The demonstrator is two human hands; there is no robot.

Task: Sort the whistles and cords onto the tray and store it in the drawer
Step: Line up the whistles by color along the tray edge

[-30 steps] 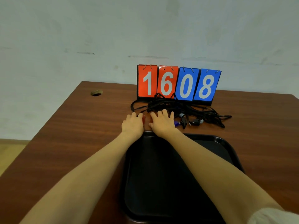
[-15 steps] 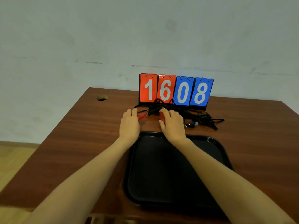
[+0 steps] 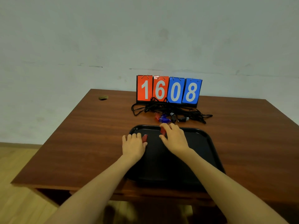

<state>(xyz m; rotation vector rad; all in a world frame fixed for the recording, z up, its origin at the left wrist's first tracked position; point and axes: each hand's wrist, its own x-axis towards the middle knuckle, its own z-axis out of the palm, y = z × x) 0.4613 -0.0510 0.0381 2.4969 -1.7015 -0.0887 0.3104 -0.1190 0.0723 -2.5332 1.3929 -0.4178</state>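
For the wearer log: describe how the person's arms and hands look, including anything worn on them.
The left hand and right hand are bare, with no gloves, rings, watch or bands showing. The left forearm and right forearm are bare too, and no sleeve is in view down to the frame's lower edge. No markings or cables show on them.

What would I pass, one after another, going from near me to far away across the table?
black tray → heap of whistles and black cords → number flip cards → wall
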